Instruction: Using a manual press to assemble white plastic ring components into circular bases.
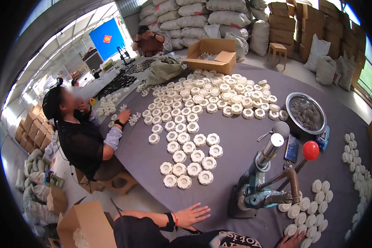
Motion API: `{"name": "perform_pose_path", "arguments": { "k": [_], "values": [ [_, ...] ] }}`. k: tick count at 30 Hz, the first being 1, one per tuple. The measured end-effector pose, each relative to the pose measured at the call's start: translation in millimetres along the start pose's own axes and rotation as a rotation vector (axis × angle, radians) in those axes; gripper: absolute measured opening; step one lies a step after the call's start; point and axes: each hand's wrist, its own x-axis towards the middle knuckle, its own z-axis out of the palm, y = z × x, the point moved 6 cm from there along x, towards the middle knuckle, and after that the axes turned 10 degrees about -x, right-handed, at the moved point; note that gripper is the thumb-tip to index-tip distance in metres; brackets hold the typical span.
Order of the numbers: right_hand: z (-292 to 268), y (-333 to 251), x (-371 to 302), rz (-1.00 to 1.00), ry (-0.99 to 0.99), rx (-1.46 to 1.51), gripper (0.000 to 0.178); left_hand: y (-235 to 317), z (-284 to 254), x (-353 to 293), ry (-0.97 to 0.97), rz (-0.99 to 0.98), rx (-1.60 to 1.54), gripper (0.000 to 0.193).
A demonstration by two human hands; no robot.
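Observation:
My left hand [193,215] lies flat on the grey cloth at the near table edge, fingers spread and holding nothing. At the lower edge, my right hand [292,240] rests against the nearest of several white round caps [293,211] with its fingers stretched out; part of it is cut off by the frame. Between my hands and farther in stands a green hand lever press [252,186] with a red ball knob [311,150]. White scalloped knobs [189,147] sit in rows left of the press, joining a large heap [211,93] farther back.
A metal bowl [305,113] of dark small parts stands at the right, near a phone [292,148] and a blue packet [323,139]. A cardboard box [213,56] is on the far side. One co-worker [80,132] sits at the left, another person [149,41] at the back. An open carton [87,227] stands lower left.

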Motion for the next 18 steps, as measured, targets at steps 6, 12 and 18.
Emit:
{"name": "perform_pose_path", "arguments": {
  "k": [6, 12, 18],
  "values": [
    [15.5, 9.1, -8.7, -0.011, 0.121, 0.020, 0.050, -1.9, -2.0, 3.9, -0.003, 0.005, -0.023, 0.099],
    [10.2, 6.3, -3.8, -0.026, 0.077, 0.041, 0.052, -1.6, -2.1, 4.3, -0.031, -0.018, 0.001, 0.095],
    [15.8, 7.2, -5.3, 0.002, 0.090, 0.080, 0.052, -1.3, -1.0, 1.5, -0.020, -0.016, 0.006, 0.097]
  ]
}}
